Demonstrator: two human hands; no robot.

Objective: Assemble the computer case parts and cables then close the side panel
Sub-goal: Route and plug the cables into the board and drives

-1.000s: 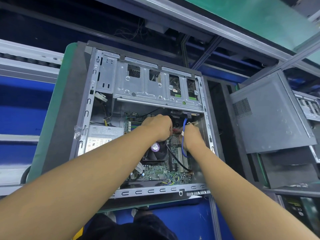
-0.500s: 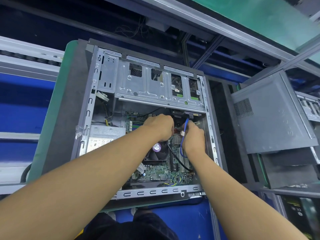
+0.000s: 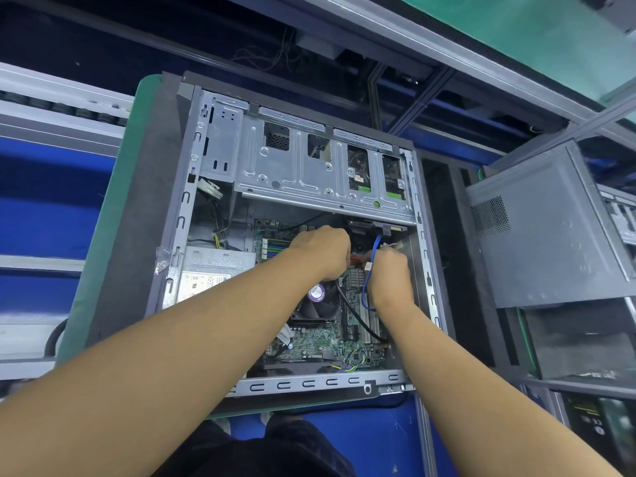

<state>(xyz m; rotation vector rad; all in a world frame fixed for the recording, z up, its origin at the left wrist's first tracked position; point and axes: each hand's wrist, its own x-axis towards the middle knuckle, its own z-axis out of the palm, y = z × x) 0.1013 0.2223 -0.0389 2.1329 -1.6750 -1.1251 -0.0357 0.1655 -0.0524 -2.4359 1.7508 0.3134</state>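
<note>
Computer case [image 3: 192, 187] lies open on its side at centre frame on a green-edged table [image 3: 115, 201], drive cage [image 3: 303, 166] toward the top and motherboard [image 3: 320, 342] below. Both hands reach into the middle of the case, just under the cage. The left hand [image 3: 321, 251] is curled, knuckles up, its fingers hidden inside; whether it grips anything cannot be told. The right hand [image 3: 390, 270] is curled just beside a blue cable [image 3: 367, 287] that loops past its thumb side, though its grip is also unclear. A cooler fan [image 3: 315, 306] sits below the left wrist.
</note>
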